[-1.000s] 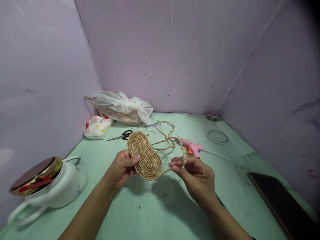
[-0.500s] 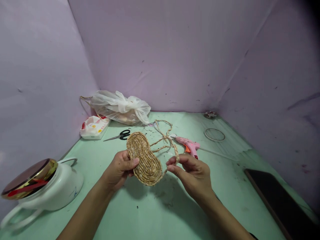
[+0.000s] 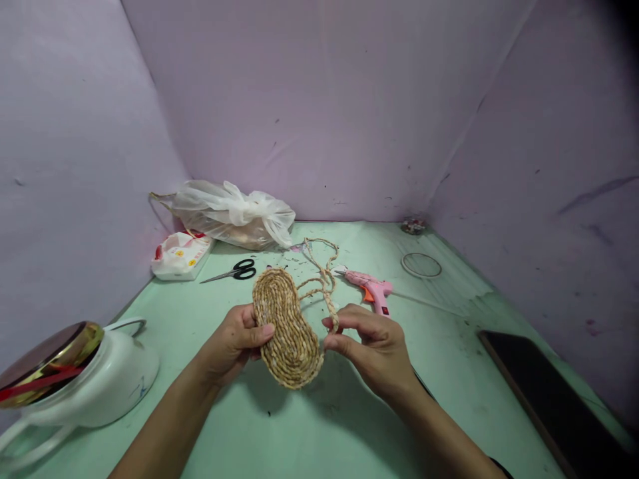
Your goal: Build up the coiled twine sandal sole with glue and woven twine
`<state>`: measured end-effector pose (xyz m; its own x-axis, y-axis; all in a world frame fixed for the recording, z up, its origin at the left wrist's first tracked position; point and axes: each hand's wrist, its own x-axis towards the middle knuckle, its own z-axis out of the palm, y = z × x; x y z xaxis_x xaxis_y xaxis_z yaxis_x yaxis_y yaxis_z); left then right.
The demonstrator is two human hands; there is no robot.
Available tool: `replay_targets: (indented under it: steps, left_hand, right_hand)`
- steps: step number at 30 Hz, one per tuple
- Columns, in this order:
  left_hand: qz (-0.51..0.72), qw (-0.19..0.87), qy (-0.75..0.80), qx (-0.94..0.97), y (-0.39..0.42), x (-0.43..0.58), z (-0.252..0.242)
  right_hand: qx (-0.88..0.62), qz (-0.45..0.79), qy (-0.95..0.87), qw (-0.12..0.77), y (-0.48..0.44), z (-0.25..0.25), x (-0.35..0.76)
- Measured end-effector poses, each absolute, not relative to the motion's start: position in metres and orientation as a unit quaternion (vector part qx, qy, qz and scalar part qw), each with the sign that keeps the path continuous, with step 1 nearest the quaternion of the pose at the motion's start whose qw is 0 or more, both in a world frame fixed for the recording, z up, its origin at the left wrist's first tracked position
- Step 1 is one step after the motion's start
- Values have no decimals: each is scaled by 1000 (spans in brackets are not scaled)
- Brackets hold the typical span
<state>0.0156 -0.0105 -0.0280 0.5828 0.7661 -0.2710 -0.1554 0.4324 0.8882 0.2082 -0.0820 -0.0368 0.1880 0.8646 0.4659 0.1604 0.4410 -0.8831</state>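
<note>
L hand point(image 3: 234, 342) grips the sole-shaped straw coil point(image 3: 287, 329) by its left edge, thumb on top, other fingers mostly hidden behind/under. Coil is held above the table point(image 3: 239, 439), approx. centre, btwn both hands, tilted w/ its far end leaning left; its shadow falls on the tabletop below.

R hand point(image 3: 369, 346), just right of coil's near end, has thumb & index closed on the straw braid point(image 3: 329, 303) right by the coil's edge; remaining fingers curled, partly hidden. Braid runs from there to the far side, looping loosely on the table.

Pink hot-glue gun point(image 3: 364, 279) lies beyond R hand, nozzle pointing left, near the braid. Black-handled scissors point(image 3: 243, 269) lie left of braid, beyond coil. Far left: knotted plastic bag point(image 3: 234, 216), w/ white packet point(image 3: 182, 258) just nearer. Near left: white pot point(image 3: 117, 392), gold-rimmed lid point(image 3: 47, 352) tilted on top. Far right: thin ring point(image 3: 422, 274). Near right: dark flat device point(image 3: 549, 406), prob. tablet or phone.
</note>
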Motion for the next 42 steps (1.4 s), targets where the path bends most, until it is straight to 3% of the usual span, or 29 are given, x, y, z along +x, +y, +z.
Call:
replay_targets:
  steps: [29,38,42]
  left_hand:
    - [220,814,260,471,-12,19,-34]
    - [186,798,270,506,-11,17,-41]
    - [166,777,288,534,-8,16,-46]
  right_hand:
    - [-367,466,-492,637,-77,-51,203]
    - [-297,714,-383,506,-78,-56,205]
    - [-278,750,-371,472,-80,-57,202]
